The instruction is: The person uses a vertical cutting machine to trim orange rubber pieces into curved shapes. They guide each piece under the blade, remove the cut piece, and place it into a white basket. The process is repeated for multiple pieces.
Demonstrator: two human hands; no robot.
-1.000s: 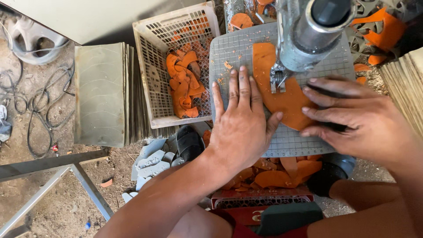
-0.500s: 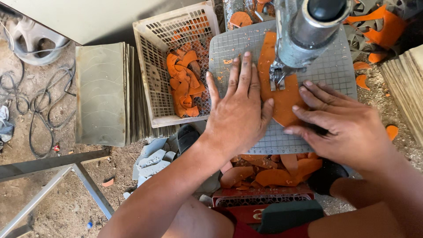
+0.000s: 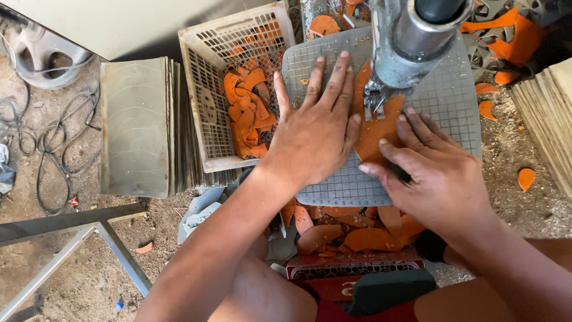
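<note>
- At the middle of the scene, an orange sheet piece (image 3: 376,128) lies flat on a grey gridded plate (image 3: 453,113), its long axis running from far to near, directly under a grey metal machine head (image 3: 411,45).
- Left hand (image 3: 313,134) lies spread flat, fingers wide, palm on the plate just left of the piece, its fingers touching the piece's left edge.
- Right hand (image 3: 438,170) presses flat on the piece's near right corner, fingers fanned toward the machine; it grips nothing. Both hands are about equally close.
- Left of the plate stands a pale plastic basket (image 3: 205,119) with orange offcuts (image 3: 247,113) inside.
- Further left sits a stack of grey sheets (image 3: 134,128).
- Near the plate, more orange scraps (image 3: 351,229) lie heaped above a red crate (image 3: 351,271).
- Around everything is a dirt floor (image 3: 71,262) with dark cables (image 3: 44,155) at far left.
</note>
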